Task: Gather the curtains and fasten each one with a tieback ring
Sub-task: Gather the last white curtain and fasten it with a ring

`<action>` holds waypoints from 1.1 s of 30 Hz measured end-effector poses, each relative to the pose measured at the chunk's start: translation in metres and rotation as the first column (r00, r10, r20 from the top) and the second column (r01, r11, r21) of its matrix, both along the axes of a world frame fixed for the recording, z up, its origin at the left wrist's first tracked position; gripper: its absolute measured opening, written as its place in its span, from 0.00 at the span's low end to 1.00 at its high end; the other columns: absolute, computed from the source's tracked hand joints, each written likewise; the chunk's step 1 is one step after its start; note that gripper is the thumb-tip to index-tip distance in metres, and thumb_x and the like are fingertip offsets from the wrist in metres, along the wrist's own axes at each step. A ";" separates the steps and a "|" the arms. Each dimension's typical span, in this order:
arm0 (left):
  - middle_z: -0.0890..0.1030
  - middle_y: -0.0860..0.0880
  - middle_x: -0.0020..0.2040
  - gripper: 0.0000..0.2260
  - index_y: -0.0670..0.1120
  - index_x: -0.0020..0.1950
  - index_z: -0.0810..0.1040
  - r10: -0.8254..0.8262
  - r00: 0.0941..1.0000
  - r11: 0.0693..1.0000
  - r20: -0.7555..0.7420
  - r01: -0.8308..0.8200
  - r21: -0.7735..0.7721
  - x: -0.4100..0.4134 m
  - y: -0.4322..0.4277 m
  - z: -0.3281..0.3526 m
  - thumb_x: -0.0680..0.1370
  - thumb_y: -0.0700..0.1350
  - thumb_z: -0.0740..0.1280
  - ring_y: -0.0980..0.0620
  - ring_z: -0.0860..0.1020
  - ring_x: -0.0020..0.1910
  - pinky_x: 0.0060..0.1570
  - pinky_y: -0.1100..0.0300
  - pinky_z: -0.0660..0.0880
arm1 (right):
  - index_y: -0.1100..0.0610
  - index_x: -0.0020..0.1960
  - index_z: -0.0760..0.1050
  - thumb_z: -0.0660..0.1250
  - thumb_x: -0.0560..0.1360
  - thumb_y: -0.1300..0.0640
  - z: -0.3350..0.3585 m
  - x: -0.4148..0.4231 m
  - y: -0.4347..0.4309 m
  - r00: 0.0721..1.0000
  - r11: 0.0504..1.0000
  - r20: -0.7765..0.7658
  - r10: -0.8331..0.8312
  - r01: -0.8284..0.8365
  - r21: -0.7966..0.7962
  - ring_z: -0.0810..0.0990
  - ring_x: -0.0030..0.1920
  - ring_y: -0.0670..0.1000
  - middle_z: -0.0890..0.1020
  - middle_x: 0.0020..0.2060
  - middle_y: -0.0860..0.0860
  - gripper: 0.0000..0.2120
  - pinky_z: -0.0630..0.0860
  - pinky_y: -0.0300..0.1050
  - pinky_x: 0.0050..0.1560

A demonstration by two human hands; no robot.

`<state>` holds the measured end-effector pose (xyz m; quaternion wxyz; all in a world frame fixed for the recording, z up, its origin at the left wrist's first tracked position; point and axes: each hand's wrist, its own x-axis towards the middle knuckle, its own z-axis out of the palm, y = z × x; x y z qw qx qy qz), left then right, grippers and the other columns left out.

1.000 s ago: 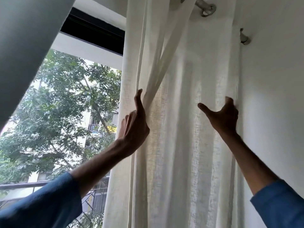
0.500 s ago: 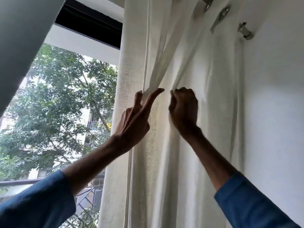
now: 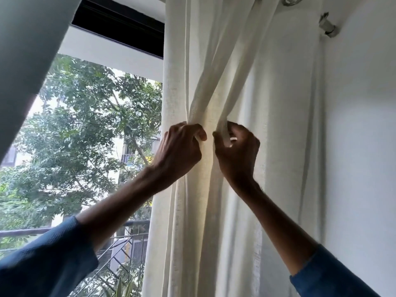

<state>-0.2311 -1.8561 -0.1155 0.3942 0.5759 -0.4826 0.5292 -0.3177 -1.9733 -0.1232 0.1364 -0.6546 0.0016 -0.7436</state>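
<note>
At the right edge of a window [image 3: 42, 103], in the head view, a cream curtain [image 3: 235, 211] is seen hanging against a white wall [image 3: 364, 146]. The cloth is bunched into folds near the middle of the frame, where it is gripped by both hands. The left hand [image 3: 180, 148] is closed on a fold from the window side, its fingers [image 3: 197, 131] curled over the cloth. The right hand [image 3: 237, 155] is closed on the neighbouring fold from the wall side, with cloth caught in its curled grip. The two hands are held just beside each other, with a narrow strip of cloth between them (whether the knuckles touch cannot be told). Above the hands the gathered folds are drawn up in a tight slanting band toward the top of the frame; below them the cloth is let fall in loose upright pleats. Both forearms are bare, and blue sleeves are seen at the lower left [image 3: 42, 260] and lower right [image 3: 325, 277] corners. A metal bracket [image 3: 327, 25] is fixed to the wall near the upper right corner. To the left, green trees [image 3: 81, 129], a building [image 3: 120, 146] and a railing [image 3: 21, 231] are seen through the window, under a dark frame [image 3: 120, 22]. A blurred grey surface [image 3: 27, 50] is seen across the upper left corner.
</note>
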 end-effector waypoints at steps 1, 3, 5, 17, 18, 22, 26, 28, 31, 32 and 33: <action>0.85 0.49 0.44 0.18 0.49 0.48 0.85 -0.009 1.000 1.000 -0.017 0.009 0.003 -0.002 -0.001 -0.002 0.72 0.33 0.59 0.48 0.83 0.41 0.43 0.52 0.80 | 0.59 0.40 0.77 0.69 0.75 0.60 -0.011 0.000 -0.001 0.999 1.000 -0.032 0.006 -0.006 -0.002 0.77 0.34 0.50 0.80 0.32 0.50 0.06 0.77 0.49 0.38; 0.87 0.50 0.46 0.18 0.48 0.48 0.86 -0.024 0.998 1.000 -0.063 0.024 0.009 -0.007 -0.003 -0.004 0.70 0.34 0.59 0.49 0.84 0.42 0.47 0.54 0.81 | 0.57 0.50 0.82 0.71 0.74 0.63 -0.029 0.001 0.000 0.999 0.998 -0.048 -0.025 0.022 -0.055 0.79 0.39 0.46 0.83 0.39 0.49 0.06 0.80 0.46 0.42; 0.86 0.47 0.41 0.16 0.45 0.44 0.85 -0.050 0.992 0.998 -0.120 0.054 0.031 -0.012 -0.004 -0.003 0.70 0.36 0.58 0.46 0.83 0.38 0.41 0.55 0.80 | 0.57 0.56 0.82 0.73 0.74 0.65 -0.040 0.003 0.001 0.993 0.980 -0.065 -0.098 0.085 -0.180 0.78 0.39 0.46 0.82 0.40 0.50 0.12 0.79 0.40 0.38; 0.68 0.44 0.27 0.13 0.37 0.31 0.71 0.046 0.964 0.998 -0.261 -0.034 0.049 -0.008 -0.020 0.010 0.73 0.41 0.68 0.44 0.69 0.26 0.24 0.55 0.68 | 0.57 0.47 0.81 0.65 0.79 0.59 -0.055 -0.012 -0.008 0.959 0.907 -0.226 -0.173 0.065 -0.416 0.77 0.41 0.49 0.80 0.39 0.49 0.06 0.77 0.46 0.41; 0.65 0.45 0.26 0.14 0.36 0.30 0.70 0.059 0.967 0.997 -0.247 -0.047 0.057 -0.005 -0.020 0.011 0.73 0.40 0.67 0.47 0.66 0.25 0.23 0.57 0.65 | 0.57 0.47 0.81 0.65 0.80 0.59 -0.053 -0.016 -0.015 0.965 0.908 -0.186 -0.183 0.093 -0.409 0.78 0.42 0.50 0.81 0.40 0.49 0.07 0.77 0.47 0.44; 0.62 0.47 0.25 0.15 0.37 0.29 0.67 0.085 0.974 0.994 -0.208 -0.068 0.088 0.005 -0.017 0.012 0.73 0.39 0.66 0.49 0.62 0.23 0.22 0.60 0.61 | 0.61 0.60 0.79 0.71 0.77 0.58 -0.028 -0.038 -0.056 0.967 0.944 0.046 -0.249 0.253 -0.211 0.80 0.55 0.55 0.82 0.53 0.54 0.13 0.76 0.48 0.58; 0.63 0.45 0.26 0.15 0.38 0.30 0.68 0.133 0.969 0.987 -0.209 -0.110 0.115 0.008 -0.012 0.013 0.74 0.41 0.67 0.43 0.67 0.26 0.24 0.55 0.65 | 0.65 0.73 0.66 0.76 0.72 0.42 0.010 -0.055 -0.101 0.966 0.957 -0.031 -0.255 0.257 0.136 0.71 0.70 0.58 0.73 0.68 0.58 0.40 0.67 0.55 0.72; 0.67 0.43 0.28 0.15 0.39 0.31 0.68 0.134 0.967 0.987 -0.215 -0.110 0.119 0.006 -0.011 0.011 0.75 0.43 0.67 0.38 0.72 0.30 0.26 0.52 0.69 | 0.62 0.79 0.57 0.74 0.68 0.32 0.028 -0.059 -0.117 0.973 0.921 -0.173 -0.152 0.203 0.332 0.63 0.76 0.57 0.66 0.75 0.57 0.53 0.62 0.55 0.76; 0.68 0.42 0.27 0.15 0.39 0.31 0.69 0.122 0.974 0.989 -0.190 -0.103 0.103 0.004 -0.010 0.010 0.76 0.42 0.67 0.36 0.74 0.31 0.24 0.55 0.65 | 0.61 0.79 0.57 0.73 0.64 0.27 0.041 -0.055 -0.130 0.946 0.879 -0.325 0.013 0.145 0.455 0.63 0.77 0.57 0.66 0.77 0.58 0.59 0.63 0.53 0.77; 0.69 0.41 0.27 0.15 0.39 0.31 0.69 0.120 0.976 0.990 -0.181 -0.103 0.100 0.004 -0.009 0.009 0.76 0.42 0.67 0.36 0.74 0.31 0.24 0.56 0.65 | 0.63 0.77 0.61 0.73 0.65 0.28 0.043 -0.052 -0.129 0.943 0.871 -0.331 0.044 0.126 0.475 0.66 0.76 0.58 0.70 0.74 0.59 0.55 0.65 0.54 0.76; 0.70 0.41 0.28 0.15 0.39 0.32 0.70 0.120 0.977 0.990 -0.175 -0.104 0.100 0.003 -0.009 0.009 0.77 0.42 0.67 0.36 0.75 0.31 0.25 0.55 0.66 | 0.64 0.73 0.67 0.74 0.67 0.31 0.044 -0.048 -0.127 0.951 0.868 -0.305 0.042 0.116 0.482 0.70 0.73 0.59 0.75 0.70 0.60 0.48 0.68 0.56 0.74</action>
